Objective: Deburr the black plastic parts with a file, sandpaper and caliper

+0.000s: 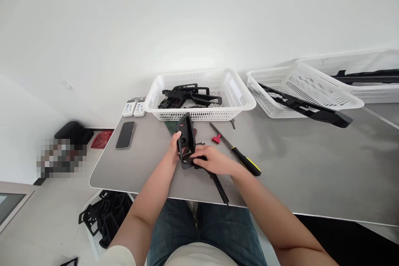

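My left hand is closed around the left side of a black plastic frame part, which is tilted up above the table. My right hand reaches against the lower end of that part, its fingers bent over it; what lies under the fingertips is partly hidden. A narrow black strip extends from below my right hand toward the table's front edge; whether it joins the frame part I cannot tell. Right of my hands lie a screwdriver with a black and yellow handle and a small red scraper-like piece.
A white basket of black parts stands behind my hands. Another white basket with a long black trim piece is to the right. A phone and two white boxes lie left. Black parts fill a floor bin.
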Tool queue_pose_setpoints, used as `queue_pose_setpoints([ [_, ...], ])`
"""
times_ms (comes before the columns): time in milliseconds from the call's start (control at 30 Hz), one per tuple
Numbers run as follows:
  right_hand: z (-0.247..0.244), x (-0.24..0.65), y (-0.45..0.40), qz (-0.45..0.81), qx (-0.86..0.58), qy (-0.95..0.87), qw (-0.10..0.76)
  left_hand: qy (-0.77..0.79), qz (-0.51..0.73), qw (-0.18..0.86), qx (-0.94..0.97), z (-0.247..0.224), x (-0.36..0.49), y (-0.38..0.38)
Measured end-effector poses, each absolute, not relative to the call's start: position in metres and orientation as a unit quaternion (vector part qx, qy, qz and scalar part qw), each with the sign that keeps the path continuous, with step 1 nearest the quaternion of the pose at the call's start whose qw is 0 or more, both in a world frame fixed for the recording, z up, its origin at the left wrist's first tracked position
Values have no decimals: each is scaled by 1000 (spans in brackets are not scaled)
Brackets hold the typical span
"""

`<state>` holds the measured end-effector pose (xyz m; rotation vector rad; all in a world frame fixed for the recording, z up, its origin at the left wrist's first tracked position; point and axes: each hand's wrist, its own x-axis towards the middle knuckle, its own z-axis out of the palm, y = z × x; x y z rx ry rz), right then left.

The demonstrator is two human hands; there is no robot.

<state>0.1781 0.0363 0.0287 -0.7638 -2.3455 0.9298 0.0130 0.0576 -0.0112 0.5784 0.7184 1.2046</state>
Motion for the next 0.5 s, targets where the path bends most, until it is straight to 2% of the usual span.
queue_pose_setpoints([
  [33, 32, 181, 40, 331, -305, -840, 302, 324, 546, 725, 265, -10, 11, 57],
  [100, 38, 184, 50, 229, -388, -789, 417, 330, 550, 717, 273, -10, 11, 56],
  [167, 42, 181, 60, 113, -420, -786, 439, 336, 550, 709, 286, -11, 13, 55],
  [300, 39, 164, 56, 21, -442, -836, 325, 326, 557, 698, 311, -16, 16, 53],
  [400, 35, 157, 36, 86, -398, -888, 214, 332, 568, 694, 294, -15, 14, 53],
  [433, 35, 157, 30, 128, -364, -902, 196, 335, 564, 699, 286, -14, 13, 53],
  [500, 37, 159, 25, 179, -343, -892, 233, 332, 561, 706, 276, -11, 11, 52],
])
